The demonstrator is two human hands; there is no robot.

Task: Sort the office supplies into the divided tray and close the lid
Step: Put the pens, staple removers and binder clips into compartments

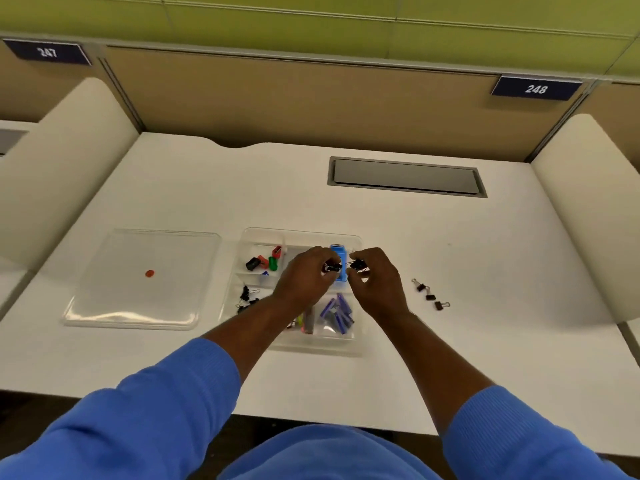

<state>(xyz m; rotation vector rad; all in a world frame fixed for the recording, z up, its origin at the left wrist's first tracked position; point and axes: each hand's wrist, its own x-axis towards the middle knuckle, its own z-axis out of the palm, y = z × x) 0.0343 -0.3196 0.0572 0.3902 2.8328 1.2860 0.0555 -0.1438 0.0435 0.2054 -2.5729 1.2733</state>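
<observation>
The clear divided tray [301,233] sits open at the middle of the white desk [502,323]. Its clear lid [114,258] lies flat just beside it at 9 o'clock, with a small red dot [149,273] on it. Both hands hang over the tray's 12 o'clock side, nearly touching each other. The left hand [306,278] has its fingers curled round a black binder clip [331,266], and the right hand [377,282] pinches a second black clip [356,264] between thumb and fingertips. Just under them a blue box-like item [338,252] shows in a far compartment. The compartment at 10 o'clock holds small pieces in black, orange, red and green [266,261]; what they are is too small to tell. The one at 8 o'clock holds a few black binder clips [246,297]. At 5 o'clock in the tray lies a heap of blue and purple sticks [337,313], and beside them some marker-like items [307,322] are partly hidden by the left forearm. Three more binder clips [429,296] lie in a slanting row on the desk at 3 o'clock of the tray, apart from it. A grey hatch [407,176] is set into the desk at 1 o'clock.
</observation>
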